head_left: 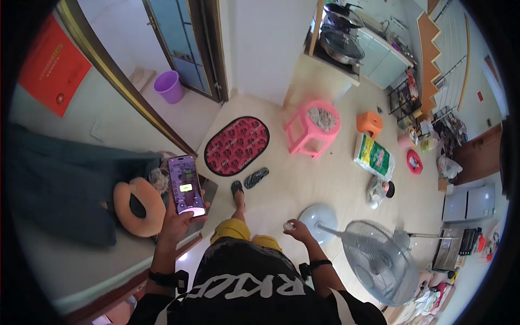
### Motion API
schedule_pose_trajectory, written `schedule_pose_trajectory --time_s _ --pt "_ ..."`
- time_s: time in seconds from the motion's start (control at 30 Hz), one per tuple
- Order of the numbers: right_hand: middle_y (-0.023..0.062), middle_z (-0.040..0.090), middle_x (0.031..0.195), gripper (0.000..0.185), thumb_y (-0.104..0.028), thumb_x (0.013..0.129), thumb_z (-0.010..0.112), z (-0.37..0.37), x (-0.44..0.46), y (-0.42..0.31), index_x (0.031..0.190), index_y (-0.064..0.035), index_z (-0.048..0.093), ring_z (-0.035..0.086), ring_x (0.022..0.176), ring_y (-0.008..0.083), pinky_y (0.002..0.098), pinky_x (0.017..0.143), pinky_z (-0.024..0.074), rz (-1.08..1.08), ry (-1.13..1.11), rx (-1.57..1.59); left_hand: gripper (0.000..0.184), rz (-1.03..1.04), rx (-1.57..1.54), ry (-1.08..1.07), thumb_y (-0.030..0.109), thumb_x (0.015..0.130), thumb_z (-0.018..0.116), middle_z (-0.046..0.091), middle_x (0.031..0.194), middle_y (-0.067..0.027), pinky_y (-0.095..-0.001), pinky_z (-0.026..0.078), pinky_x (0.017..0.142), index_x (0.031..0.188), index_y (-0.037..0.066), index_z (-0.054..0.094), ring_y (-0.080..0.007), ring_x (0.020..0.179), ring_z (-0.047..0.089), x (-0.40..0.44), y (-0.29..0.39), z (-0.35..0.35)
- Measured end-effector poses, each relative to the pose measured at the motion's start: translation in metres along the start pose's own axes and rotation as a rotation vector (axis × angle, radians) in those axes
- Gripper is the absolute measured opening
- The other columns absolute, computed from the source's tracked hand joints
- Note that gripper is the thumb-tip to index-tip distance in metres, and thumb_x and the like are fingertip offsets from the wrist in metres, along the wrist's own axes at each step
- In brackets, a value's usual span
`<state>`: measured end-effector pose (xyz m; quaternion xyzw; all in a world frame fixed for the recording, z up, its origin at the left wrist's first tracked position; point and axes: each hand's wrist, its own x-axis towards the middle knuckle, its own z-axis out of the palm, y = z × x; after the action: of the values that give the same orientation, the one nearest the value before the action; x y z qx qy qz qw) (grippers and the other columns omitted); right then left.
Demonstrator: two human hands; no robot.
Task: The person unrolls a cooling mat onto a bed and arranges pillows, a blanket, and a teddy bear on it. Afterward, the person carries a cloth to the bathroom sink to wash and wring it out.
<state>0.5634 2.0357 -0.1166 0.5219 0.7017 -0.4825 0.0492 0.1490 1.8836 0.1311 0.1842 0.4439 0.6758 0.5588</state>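
My left hand (177, 223) is closed around a smartphone (183, 176), held upright with its lit screen facing me. The thumb lies near the lower end of the screen. Beside it, a tan U-shaped neck pillow (155, 214) rests on a bench. My right hand (300, 232) is closed by my right side, fingers curled round a small pale, shiny thing (288, 226) too small to name. Close to that hand stands a floor fan (379, 262) with a round grey base (325, 214).
A pink stool (303, 132) carries a pale heap of something. Beyond it are an orange stool (369, 122), a green-and-white sack (375, 157) and a plastic bag (375, 192). A red oval mat (236, 146) and a flip-flop (256, 177) lie ahead; a purple bucket (169, 86) stands by the doorway.
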Motion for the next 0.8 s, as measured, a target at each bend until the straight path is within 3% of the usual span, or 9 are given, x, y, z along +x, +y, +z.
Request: schedule_pose_trajectory --time_s 0.17,0.27,0.33,0.5,0.57,0.6,0.63,0.7,0.8 --pt "0.0221 0.067 0.100 0.063 -0.035 0.065 0.081 -0.048 0.027 -0.020 0.117 -0.0056 0.059 0.066 0.095 0.0336 0.0416 0.082 0.0521 0.053 0.035 -0.047 0.090 -0.039 -0.054 -0.048 -0.005 0.080 0.055 0.045 0.136 -0.0222 -0.0496 0.058 0.081 0.148 0.028 0.007 -0.0398 0.112 0.058 0.074 0.021 -0.027" --pt "0.0145 0.069 0.086 0.059 -0.027 0.068 0.083 -0.072 0.053 -0.026 0.117 -0.0046 0.058 0.067 0.068 0.0202 0.0329 0.062 0.0536 0.210 0.038 0.075 0.091 -0.070 0.028 -0.064 -0.003 0.081 0.056 0.045 0.136 -0.0222 -0.0501 0.057 0.083 0.148 0.028 0.004 -0.0400 0.113 0.057 0.106 0.037 -0.027" --pt "0.0137 0.069 0.085 0.059 -0.025 0.067 0.083 -0.087 0.066 -0.036 0.117 -0.0032 0.058 0.067 0.067 0.0196 0.0337 0.059 0.0532 0.259 0.083 0.115 0.094 -0.116 -0.056 -0.218 -0.013 0.077 0.051 0.045 0.133 -0.0199 -0.0461 0.057 0.084 0.149 0.021 0.000 -0.0362 0.114 0.057 0.123 0.045 -0.025" --pt "0.0133 0.069 0.086 0.061 -0.024 0.067 0.083 -0.102 0.101 -0.037 0.118 -0.0035 0.057 0.066 0.064 0.0201 0.0326 0.056 0.0524 0.342 0.105 0.175 0.093 -0.098 0.081 -0.264 -0.008 0.081 0.056 0.040 0.138 -0.0174 -0.0469 0.056 0.086 0.149 0.021 0.000 -0.0354 0.114 0.057 0.150 0.046 -0.032" --pt "0.0124 0.068 0.088 0.060 -0.019 0.069 0.083 -0.106 0.105 -0.031 0.120 -0.0055 0.055 0.065 0.064 0.0184 0.0304 0.053 0.0518 0.337 0.040 0.177 0.094 -0.229 -0.064 -0.269 -0.006 0.080 0.060 0.039 0.138 -0.0178 -0.0473 0.056 0.086 0.149 0.021 0.002 -0.0349 0.114 0.057 0.146 0.043 -0.037" --pt "0.0126 0.068 0.088 0.061 -0.020 0.068 0.083 -0.110 0.106 -0.037 0.121 -0.0052 0.055 0.066 0.064 0.0185 0.0303 0.053 0.0519 0.355 0.036 0.170 0.094 -0.145 0.223 -0.216 -0.003 0.079 0.064 0.041 0.135 -0.0183 -0.0466 0.057 0.086 0.148 0.018 0.004 -0.0343 0.112 0.058 0.145 0.056 -0.032" --pt "0.0126 0.069 0.087 0.061 -0.023 0.068 0.083 -0.115 0.109 -0.043 0.120 -0.0057 0.056 0.065 0.064 0.0181 0.0301 0.053 0.0521 0.332 0.018 0.117 0.090 -0.191 0.058 -0.178 -0.001 0.078 0.066 0.044 0.132 -0.0184 -0.0455 0.058 0.084 0.146 0.015 0.009 -0.0337 0.111 0.059 0.143 0.057 -0.031" --pt "0.0125 0.068 0.083 0.058 -0.026 0.069 0.083 -0.119 0.123 -0.036 0.116 -0.0048 0.058 0.065 0.063 0.0166 0.0300 0.053 0.0523 0.297 0.055 0.085 0.087 -0.175 0.064 -0.157 0.001 0.075 0.070 0.046 0.129 -0.0186 -0.0491 0.059 0.081 0.142 0.012 0.016 -0.0353 0.106 0.061 0.142 0.048 -0.043" --pt "0.0101 0.069 0.081 0.051 -0.026 0.069 0.082 -0.133 0.149 -0.047 0.110 -0.0047 0.061 0.064 0.061 0.0166 0.0305 0.054 0.0521 0.254 0.034 0.072 0.086 -0.171 0.027 -0.099 0.001 0.075 0.067 0.048 0.127 -0.0205 -0.0490 0.060 0.076 0.142 0.013 0.014 -0.0378 0.107 0.061 0.142 0.038 -0.060"
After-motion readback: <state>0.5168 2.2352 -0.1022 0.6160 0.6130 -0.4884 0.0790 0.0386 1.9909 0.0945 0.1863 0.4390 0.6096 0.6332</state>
